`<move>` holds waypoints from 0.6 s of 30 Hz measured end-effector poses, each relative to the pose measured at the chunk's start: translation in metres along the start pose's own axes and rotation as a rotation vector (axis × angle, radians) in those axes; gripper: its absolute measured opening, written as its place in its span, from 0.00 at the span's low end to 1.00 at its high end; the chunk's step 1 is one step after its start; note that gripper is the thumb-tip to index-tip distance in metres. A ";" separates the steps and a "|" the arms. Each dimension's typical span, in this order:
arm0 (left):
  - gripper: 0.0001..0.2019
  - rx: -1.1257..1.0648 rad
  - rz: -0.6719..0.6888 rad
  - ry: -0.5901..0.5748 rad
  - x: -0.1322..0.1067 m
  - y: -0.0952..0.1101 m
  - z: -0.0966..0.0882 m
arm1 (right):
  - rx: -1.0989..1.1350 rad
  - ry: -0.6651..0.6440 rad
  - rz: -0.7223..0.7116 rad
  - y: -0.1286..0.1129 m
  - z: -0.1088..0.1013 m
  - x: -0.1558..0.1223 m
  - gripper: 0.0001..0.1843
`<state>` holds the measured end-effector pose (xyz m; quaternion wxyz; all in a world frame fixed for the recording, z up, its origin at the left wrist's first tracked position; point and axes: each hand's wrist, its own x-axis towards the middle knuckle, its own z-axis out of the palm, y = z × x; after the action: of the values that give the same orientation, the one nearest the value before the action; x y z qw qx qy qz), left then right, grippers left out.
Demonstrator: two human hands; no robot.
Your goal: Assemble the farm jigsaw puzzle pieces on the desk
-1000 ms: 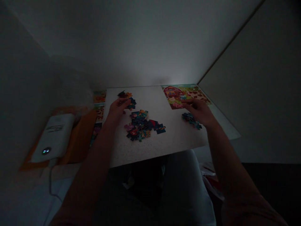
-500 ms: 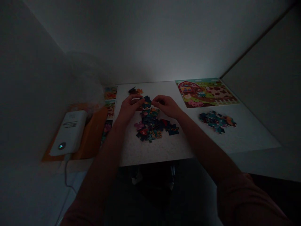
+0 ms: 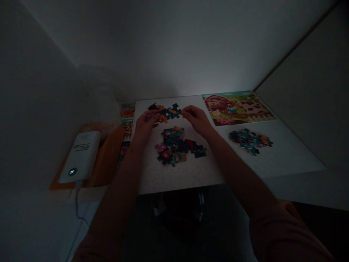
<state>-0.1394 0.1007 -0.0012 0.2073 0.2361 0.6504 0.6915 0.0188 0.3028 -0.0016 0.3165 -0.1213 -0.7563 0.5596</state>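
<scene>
Dim, pale walls (image 3: 163, 54) are enclosing a white, flat tabletop (image 3: 169, 182). Near its far edge, the left hand (image 3: 144, 125) is pinching a dark-blue-and-orange cardboard jigsaw piece (image 3: 164, 114); the right hand (image 3: 198, 120), fingertips nearly together, is gripping a dark-blue, knobbed jigsaw piece (image 3: 174, 110) beside it. Uneven pressing could bend their tabs. Leftward, a hazy, see-through plastic bag (image 3: 101, 105) is standing, contents indiscernible.

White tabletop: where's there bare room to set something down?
On the tabletop, the near strip in front of the middle pile and the near right corner beside the right pile are bare. Beyond the middle pile is crowded: left hand, right hand and puzzle pieces.
</scene>
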 end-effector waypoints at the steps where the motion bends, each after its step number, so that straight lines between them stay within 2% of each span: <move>1: 0.18 -0.012 0.005 0.004 0.001 -0.001 0.000 | 0.013 0.010 0.005 0.000 0.000 0.001 0.28; 5: 0.21 -0.084 0.006 0.016 0.004 -0.006 0.000 | 0.049 0.022 0.043 -0.003 -0.001 0.002 0.29; 13: 0.24 -0.127 0.010 0.054 0.009 -0.011 -0.002 | 0.085 -0.055 0.051 -0.016 -0.005 -0.002 0.23; 18: 0.22 -0.142 -0.023 0.056 0.010 -0.011 -0.002 | 0.125 -0.099 0.077 -0.021 -0.003 -0.004 0.21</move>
<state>-0.1484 0.1059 -0.0120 0.2132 0.1939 0.6079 0.7399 0.0270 0.2956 0.0164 0.2639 -0.1028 -0.7294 0.6227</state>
